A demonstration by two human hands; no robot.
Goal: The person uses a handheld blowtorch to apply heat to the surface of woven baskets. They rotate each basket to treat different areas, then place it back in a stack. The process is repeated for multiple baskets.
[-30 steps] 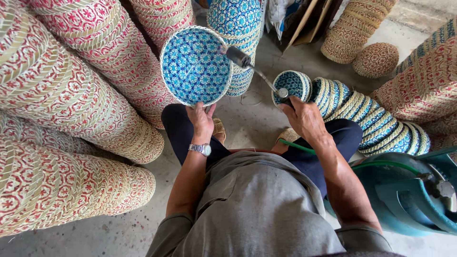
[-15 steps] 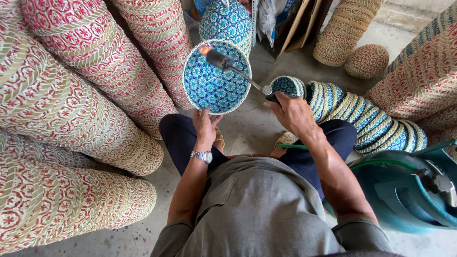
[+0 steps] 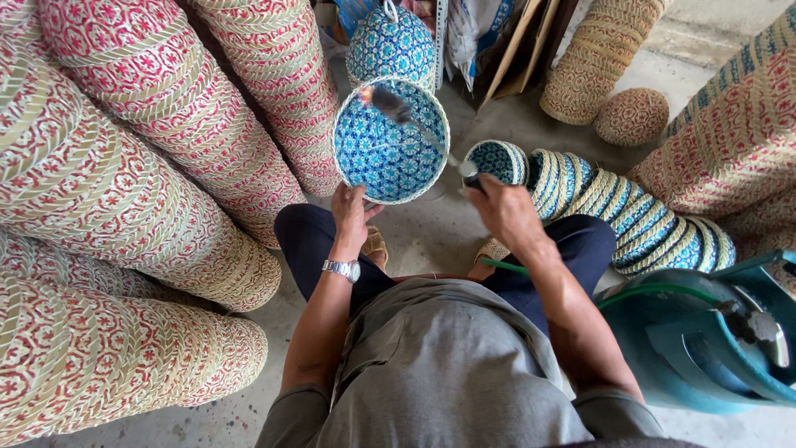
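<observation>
My left hand [image 3: 351, 209] grips the near rim of a round blue-and-white woven basket [image 3: 383, 151], tilted so its open inside faces me. My right hand [image 3: 504, 209] holds a gas torch [image 3: 419, 124] whose metal nozzle reaches into the basket, with a small flame glowing at the upper left inner wall. A wristwatch [image 3: 342, 269] sits on my left wrist. I am crouched over the concrete floor in a grey shirt.
Long stacks of red-and-tan woven baskets [image 3: 124, 191] lie on the left. A row of nested blue-and-tan baskets [image 3: 613, 207] lies on the right, a teal gas cylinder [image 3: 705, 340] beside my right arm with a green hose [image 3: 506, 267]. Tan baskets [image 3: 597, 58] stand at the back.
The basket has turned from showing its flat bottom to showing its open inside. The torch tip moved from outside the basket into it, and the flame now touches the inner wall.
</observation>
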